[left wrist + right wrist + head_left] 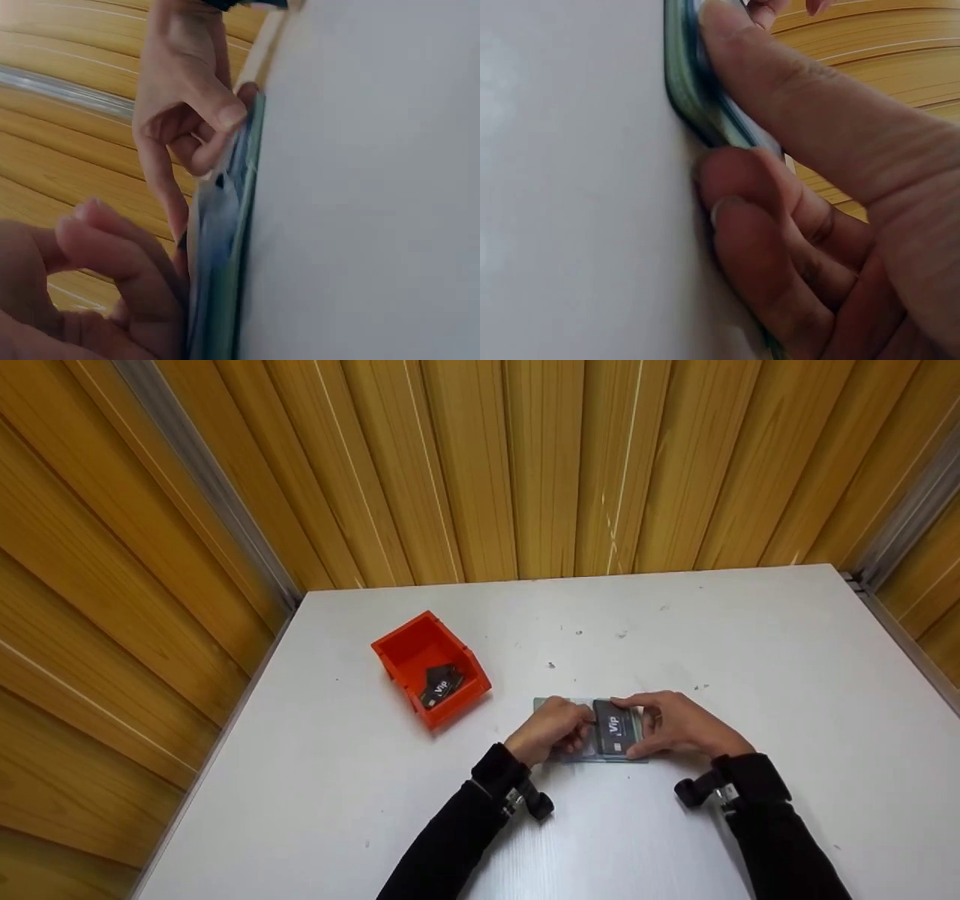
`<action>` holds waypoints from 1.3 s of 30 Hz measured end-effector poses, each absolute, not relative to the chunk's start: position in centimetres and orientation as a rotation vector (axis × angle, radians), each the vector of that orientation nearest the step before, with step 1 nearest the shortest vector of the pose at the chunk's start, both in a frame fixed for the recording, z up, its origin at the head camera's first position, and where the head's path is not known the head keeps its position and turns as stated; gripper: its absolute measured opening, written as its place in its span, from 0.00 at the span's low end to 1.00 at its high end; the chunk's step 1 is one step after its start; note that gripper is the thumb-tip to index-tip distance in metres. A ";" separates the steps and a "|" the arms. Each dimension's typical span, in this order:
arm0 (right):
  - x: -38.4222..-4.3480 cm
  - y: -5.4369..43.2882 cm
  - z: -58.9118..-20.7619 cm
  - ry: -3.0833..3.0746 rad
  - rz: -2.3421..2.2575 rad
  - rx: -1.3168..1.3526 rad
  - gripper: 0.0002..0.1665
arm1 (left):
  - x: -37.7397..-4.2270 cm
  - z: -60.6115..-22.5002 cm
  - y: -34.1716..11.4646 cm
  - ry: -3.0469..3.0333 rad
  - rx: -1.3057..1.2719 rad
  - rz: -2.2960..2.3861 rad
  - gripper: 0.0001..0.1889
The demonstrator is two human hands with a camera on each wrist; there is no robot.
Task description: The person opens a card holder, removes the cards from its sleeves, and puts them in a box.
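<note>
A green card holder with clear plastic sleeves lies open on the white table, its layered edge seen from the side in the left wrist view. Over its right part lies a black card marked "Vip". My right hand spans this card, forefinger at the far edge and thumb at the near edge, the other fingers curled beside the holder. With curled fingers, my left hand grips at the sleeves just left of the card; its fingertips are partly hidden. The right thumb presses on the holder's corner.
An orange-red bin stands to the left, farther back, with several black cards inside. The white table has small dark marks on its surface. Wood-patterned walls enclose its back and sides.
</note>
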State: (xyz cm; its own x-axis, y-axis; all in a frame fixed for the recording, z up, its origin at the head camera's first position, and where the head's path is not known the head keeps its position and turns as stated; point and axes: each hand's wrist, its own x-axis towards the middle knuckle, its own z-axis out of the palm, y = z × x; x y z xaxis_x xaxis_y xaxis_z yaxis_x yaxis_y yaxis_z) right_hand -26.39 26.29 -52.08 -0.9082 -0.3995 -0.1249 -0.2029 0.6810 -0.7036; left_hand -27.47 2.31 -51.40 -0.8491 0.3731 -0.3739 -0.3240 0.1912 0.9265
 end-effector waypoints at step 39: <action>-26.6 26.8 -52.2 2.616 -1.048 -0.537 0.49 | -27.6 -52.0 2.9 2.012 0.150 1.735 0.02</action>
State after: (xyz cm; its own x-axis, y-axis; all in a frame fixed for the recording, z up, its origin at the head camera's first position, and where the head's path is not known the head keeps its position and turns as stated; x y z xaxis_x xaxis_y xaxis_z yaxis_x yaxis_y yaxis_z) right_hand -26.62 26.80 -52.24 -0.8942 -0.4337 -0.1114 -0.2369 0.6693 -0.7042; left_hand -27.61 2.91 -51.97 -0.8807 0.3817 -0.2803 -0.2213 0.1917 0.9562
